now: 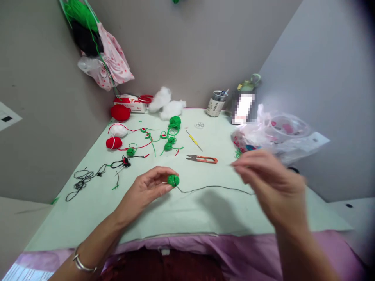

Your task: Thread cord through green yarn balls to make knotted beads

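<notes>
Between the thumb and fingers of my left hand (152, 181) is a small green crocheted ball (173, 180) with a dark line of thread across it. A black thread (216, 186) runs from the ball over the table to the right and passes behind my right hand (271, 181). That hand is raised and smeared by motion, its fingertips pinched together. A thin, faint tip, like a needle, pokes out from them. Beyond the ball lie orange thread snips (206, 159) and a yellow-handled crochet hook (193, 139).
Left on the table (181, 218) are red yarn balls (120, 112), tangled black thread (83, 181) and several small green crocheted pieces (168, 145). White stuffing (172, 109), a pen cup (216, 104) and a blurred-out phone (243, 108) stand behind. A plastic bag (272, 130) sits right.
</notes>
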Tool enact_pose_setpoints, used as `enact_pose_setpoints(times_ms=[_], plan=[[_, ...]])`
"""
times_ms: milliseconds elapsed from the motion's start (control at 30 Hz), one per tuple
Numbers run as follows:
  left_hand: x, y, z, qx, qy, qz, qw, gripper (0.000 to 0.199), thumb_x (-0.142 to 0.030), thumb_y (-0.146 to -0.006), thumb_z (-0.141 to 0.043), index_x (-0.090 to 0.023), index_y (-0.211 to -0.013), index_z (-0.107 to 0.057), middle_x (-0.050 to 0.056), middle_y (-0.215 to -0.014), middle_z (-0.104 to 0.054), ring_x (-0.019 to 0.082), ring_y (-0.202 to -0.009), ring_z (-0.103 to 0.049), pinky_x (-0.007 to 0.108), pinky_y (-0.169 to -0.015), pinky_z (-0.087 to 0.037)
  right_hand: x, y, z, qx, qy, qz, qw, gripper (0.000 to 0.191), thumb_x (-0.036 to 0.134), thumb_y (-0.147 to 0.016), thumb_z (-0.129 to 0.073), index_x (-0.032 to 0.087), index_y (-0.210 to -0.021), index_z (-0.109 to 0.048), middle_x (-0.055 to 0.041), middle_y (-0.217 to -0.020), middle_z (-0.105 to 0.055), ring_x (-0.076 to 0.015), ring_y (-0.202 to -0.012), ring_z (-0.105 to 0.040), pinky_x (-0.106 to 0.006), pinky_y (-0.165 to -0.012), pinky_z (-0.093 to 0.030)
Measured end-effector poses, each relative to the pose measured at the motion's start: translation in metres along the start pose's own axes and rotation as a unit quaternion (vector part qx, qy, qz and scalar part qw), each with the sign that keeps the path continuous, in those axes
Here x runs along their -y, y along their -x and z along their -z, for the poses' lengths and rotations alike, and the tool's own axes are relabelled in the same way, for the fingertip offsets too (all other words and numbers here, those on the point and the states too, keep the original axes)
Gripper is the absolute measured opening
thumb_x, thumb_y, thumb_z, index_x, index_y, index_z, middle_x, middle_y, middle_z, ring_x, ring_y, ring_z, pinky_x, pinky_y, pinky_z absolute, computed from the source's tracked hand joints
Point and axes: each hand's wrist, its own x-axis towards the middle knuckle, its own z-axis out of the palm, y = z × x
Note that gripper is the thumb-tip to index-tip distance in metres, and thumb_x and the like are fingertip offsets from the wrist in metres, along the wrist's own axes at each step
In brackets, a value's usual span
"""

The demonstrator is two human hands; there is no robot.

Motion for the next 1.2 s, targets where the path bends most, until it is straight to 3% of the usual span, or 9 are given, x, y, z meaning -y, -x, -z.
enact_pose_setpoints(times_ms=[133,233,333,600,867,1033,1100,1200], plan=[[0.004,0.001,-0.007,0.009,-0.005,0.014,1.0,0.027,-0.032,-0.085,-0.071,-0.025,-0.111,-0.071,0.007,-0.116,-0.069,0.021,-0.106,-0.063,0.031,-0.091,-0.05,0.025,0.006,-0.045,0.113,0.044,0.078,0.99,0.016,0.014,-0.092,-0.06,0.024,-0.096,-0.072,-0.003,-0.08,-0.058,-0.0137,-0.068,-0.055,-0.027,-0.057,-0.044],[0.005,0.002,-0.01,0.004,-0.002,0.017,1.0,0.025,-0.032,-0.085,-0.071,-0.026,-0.11,-0.071,0.005,-0.114,-0.07,0.021,-0.104,-0.064,0.031,-0.091,-0.052,0.025,0.02,-0.056,0.127,0.121,0.129,0.976,0.022,0.01,-0.094,-0.052,0.023,-0.097,-0.07,-0.0022,-0.076,-0.053,-0.0128,-0.065,-0.049,-0.026,-0.055,-0.039],[0.005,0.002,-0.012,-0.002,0.013,0.02,1.0,0.026,-0.03,-0.083,-0.073,-0.026,-0.108,-0.07,0.003,-0.111,-0.07,0.019,-0.105,-0.065,0.029,-0.093,-0.052,0.022,0.026,-0.059,0.123,0.171,0.153,0.965,0.025,0.005,-0.093,-0.049,0.022,-0.095,-0.068,-0.002,-0.075,-0.05,-0.0136,-0.066,-0.046,-0.026,-0.057,-0.036],[0.004,0.002,-0.013,-0.007,0.01,0.017,1.0,0.025,-0.028,-0.082,-0.075,-0.024,-0.106,-0.07,0.004,-0.111,-0.069,0.02,-0.106,-0.065,0.032,-0.097,-0.051,0.023,0.027,-0.057,0.128,0.172,0.164,0.963,0.03,0.004,-0.093,-0.045,0.025,-0.102,-0.064,-0.0024,-0.078,-0.052,-0.0148,-0.07,-0.045,-0.026,-0.058,-0.036],[0.007,0.002,-0.013,-0.016,-0.033,-0.013,0.999,0.023,-0.028,-0.082,-0.075,-0.026,-0.105,-0.072,0.002,-0.111,-0.069,0.019,-0.109,-0.062,0.031,-0.102,-0.047,0.029,0.024,-0.055,0.175,0.188,0.158,0.953,0.03,0.003,-0.095,-0.041,0.02,-0.091,-0.065,-0.0042,-0.079,-0.052,-0.0164,-0.074,-0.044,-0.029,-0.06,-0.033],[0.008,0.003,-0.014,-0.01,-0.008,-0.003,1.0,0.023,-0.025,-0.08,-0.077,-0.026,-0.102,-0.072,0.001,-0.11,-0.069,0.018,-0.11,-0.061,0.031,-0.103,-0.046,0.023,0.025,-0.058,0.18,0.109,0.111,0.971,0.027,0.006,-0.096,-0.045,0.019,-0.093,-0.069,-0.0041,-0.079,-0.053,-0.0154,-0.072,-0.047,-0.028,-0.061,-0.037],[0.008,0.003,-0.015,0.0,0.02,0.011,1.0,0.023,-0.024,-0.078,-0.078,-0.025,-0.1,-0.072,0.002,-0.109,-0.069,0.018,-0.111,-0.061,0.032,-0.104,-0.045,0.019,0.024,-0.059,0.186,0.018,0.057,0.981,0.021,0.011,-0.096,-0.051,0.019,-0.096,-0.07,-0.0031,-0.079,-0.054,-0.014,-0.071,-0.051,-0.027,-0.062,-0.04],[0.008,0.002,-0.016,0.013,0.058,0.029,0.998,0.023,-0.021,-0.077,-0.079,-0.024,-0.099,-0.071,0.002,-0.109,-0.068,0.018,-0.111,-0.062,0.03,-0.104,-0.046,0.013,0.023,-0.061,0.208,-0.104,-0.051,0.971,0.014,0.017,-0.094,-0.059,0.02,-0.094,-0.073,-0.0014,-0.077,-0.056,-0.0132,-0.071,-0.055,-0.026,-0.063,-0.043]])
